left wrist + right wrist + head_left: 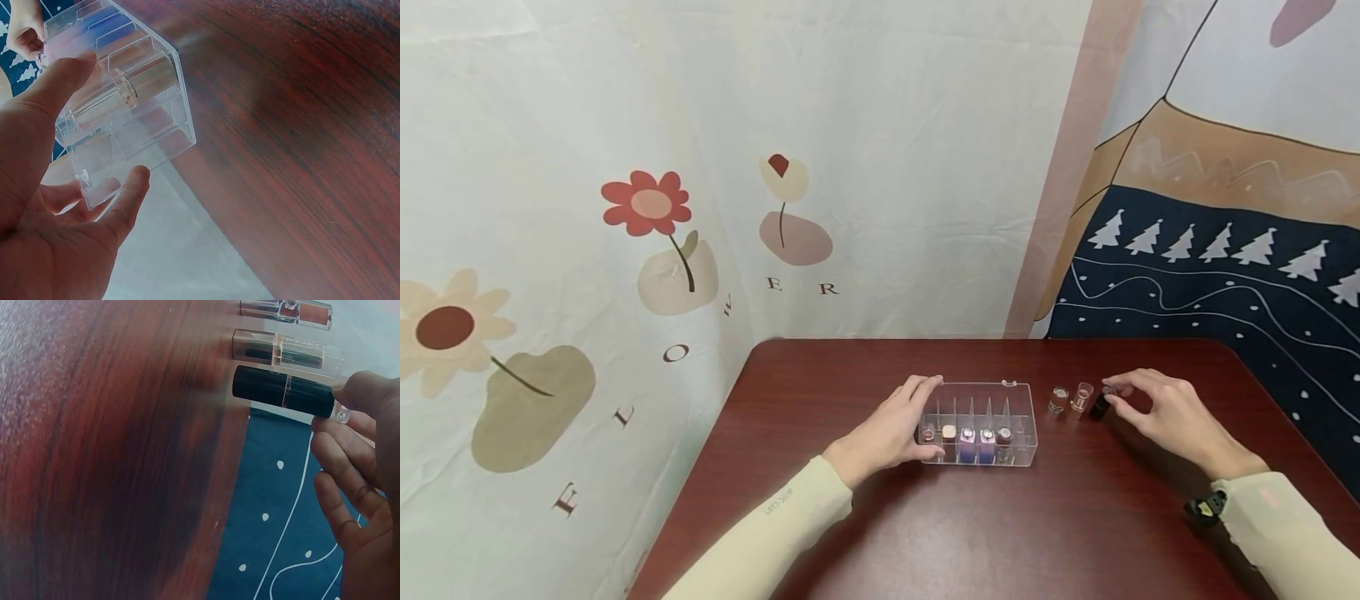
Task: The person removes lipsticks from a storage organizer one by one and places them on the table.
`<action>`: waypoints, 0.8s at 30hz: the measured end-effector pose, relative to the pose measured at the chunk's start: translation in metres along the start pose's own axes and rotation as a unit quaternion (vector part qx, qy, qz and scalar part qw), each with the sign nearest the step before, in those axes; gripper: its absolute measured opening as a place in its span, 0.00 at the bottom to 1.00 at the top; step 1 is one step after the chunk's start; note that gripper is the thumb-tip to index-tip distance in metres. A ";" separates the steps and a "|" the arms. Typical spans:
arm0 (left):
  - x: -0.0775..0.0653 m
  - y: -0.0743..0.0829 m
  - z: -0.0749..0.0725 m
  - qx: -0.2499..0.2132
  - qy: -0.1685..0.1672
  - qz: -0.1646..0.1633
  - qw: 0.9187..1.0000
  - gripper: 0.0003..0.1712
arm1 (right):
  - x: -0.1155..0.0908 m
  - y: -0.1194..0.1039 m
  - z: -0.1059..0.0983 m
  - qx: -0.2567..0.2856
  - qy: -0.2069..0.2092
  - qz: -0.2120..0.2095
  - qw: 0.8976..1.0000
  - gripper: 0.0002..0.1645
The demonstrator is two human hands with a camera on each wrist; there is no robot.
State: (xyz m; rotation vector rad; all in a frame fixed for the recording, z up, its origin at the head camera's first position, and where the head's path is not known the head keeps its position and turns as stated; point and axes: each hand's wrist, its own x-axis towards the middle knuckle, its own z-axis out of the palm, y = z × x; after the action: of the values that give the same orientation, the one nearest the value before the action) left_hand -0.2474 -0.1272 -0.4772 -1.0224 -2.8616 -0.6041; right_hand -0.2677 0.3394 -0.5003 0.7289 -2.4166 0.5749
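Because the right hand [1176,412] pinches the black lipstick tube [262,386] only near its top, a sideways slip could topple the adjacent clear tube [1082,397]; the left hand [882,429] grips the clear compartment box [1023,455].

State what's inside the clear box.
The clear box holds five small tubes in a row, two purple-blue. In the head view, the left hand hides part of the box's left end and some of the leftmost tube.
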 end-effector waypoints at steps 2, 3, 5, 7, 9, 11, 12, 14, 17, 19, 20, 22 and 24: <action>0.000 0.000 0.000 0.001 0.001 0.000 1.000 0.67 | 0.000 0.000 0.001 -0.001 0.001 -0.002 1.000 0.27; 0.000 0.000 0.000 0.001 0.001 0.000 1.000 0.67 | 0.000 0.000 0.001 -0.001 0.001 -0.002 1.000 0.27; 0.000 0.001 0.000 0.000 0.001 -0.001 1.000 0.67 | 0.000 0.001 0.001 0.000 0.002 -0.003 1.000 0.27; 0.000 0.001 0.000 -0.002 0.001 -0.002 1.000 0.67 | 0.000 0.001 0.001 0.000 0.001 -0.003 1.000 0.27; 0.000 0.001 0.000 -0.002 0.000 -0.002 1.000 0.67 | -0.001 0.001 0.001 -0.001 -0.001 -0.001 1.000 0.27; 0.000 0.001 0.000 -0.002 0.001 -0.001 1.000 0.67 | -0.001 0.000 0.002 -0.002 -0.005 0.004 1.000 0.26; 0.000 0.001 0.000 -0.003 0.001 -0.001 1.000 0.67 | -0.002 0.000 0.002 -0.004 -0.008 0.006 1.000 0.26; 0.000 0.001 0.000 -0.002 0.001 -0.001 1.000 0.67 | -0.002 0.000 0.001 -0.006 -0.012 0.011 1.000 0.25; -0.001 0.001 0.000 -0.001 0.001 -0.001 1.000 0.67 | -0.002 0.000 0.001 -0.008 -0.017 0.017 1.000 0.24; -0.001 0.001 0.000 0.000 0.001 0.000 1.000 0.67 | -0.002 0.000 0.001 -0.009 -0.019 0.019 1.000 0.24; -0.001 0.001 0.000 0.000 0.001 0.000 1.000 0.67 | -0.002 0.000 0.001 -0.009 -0.020 0.019 1.000 0.24; 0.000 0.001 0.000 0.000 0.001 -0.001 1.000 0.67 | -0.002 0.000 0.000 -0.007 -0.022 0.021 1.000 0.24; 0.000 0.002 -0.001 -0.001 0.001 -0.001 1.000 0.67 | -0.002 0.000 0.000 -0.005 -0.024 0.021 0.999 0.25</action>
State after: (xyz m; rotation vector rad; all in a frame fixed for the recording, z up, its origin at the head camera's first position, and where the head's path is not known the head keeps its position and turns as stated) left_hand -0.2462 -0.1265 -0.4760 -1.0180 -2.8617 -0.6076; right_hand -0.2667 0.3401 -0.5014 0.6957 -2.4823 0.5688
